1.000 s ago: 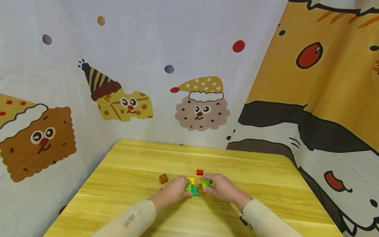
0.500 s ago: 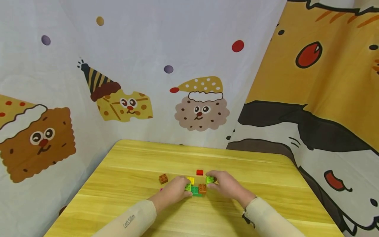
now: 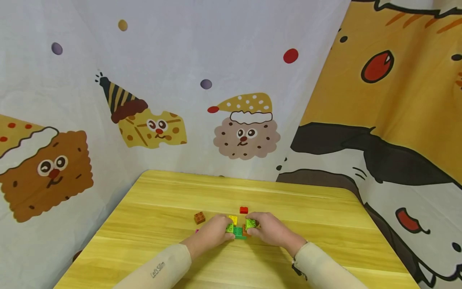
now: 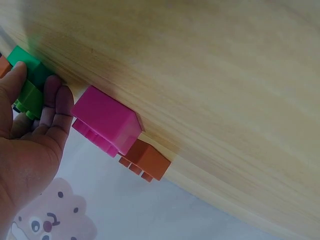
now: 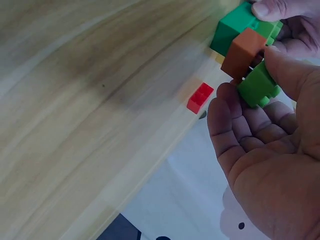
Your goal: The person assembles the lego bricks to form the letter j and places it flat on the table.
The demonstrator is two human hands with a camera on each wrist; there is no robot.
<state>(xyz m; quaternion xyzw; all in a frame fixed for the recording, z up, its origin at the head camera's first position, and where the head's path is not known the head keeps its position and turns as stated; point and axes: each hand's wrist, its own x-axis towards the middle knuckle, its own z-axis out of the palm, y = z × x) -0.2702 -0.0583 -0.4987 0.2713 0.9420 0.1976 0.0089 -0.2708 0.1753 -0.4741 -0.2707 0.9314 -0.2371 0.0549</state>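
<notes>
In the head view my left hand [image 3: 215, 231] pinches a lime-green toy building brick [image 3: 229, 228] at the left end of a small assembly. That brick sits on a dark green brick [image 3: 238, 231]. My right hand [image 3: 268, 227] grips a second lime-green brick [image 5: 258, 86] between thumb and fingers. In the right wrist view this brick is right at the studded side of an orange-brown brick [image 5: 244, 52], which joins the dark green one. Partly covered by the left fingers, a yellow brick [image 3: 233, 219] lies just behind the assembly.
A red brick [image 3: 243, 210] lies beyond the hands. To the left are a brown brick [image 3: 199, 217] and a pink brick [image 4: 107, 117], mostly hidden behind the left arm in the head view. The wooden table [image 3: 306, 208] ends at a printed cloth [image 3: 173, 52].
My right hand moved off to the right with its lime-green brick, baring the orange-brown brick's studs, then came back over that brick. My left hand has stayed in place.
</notes>
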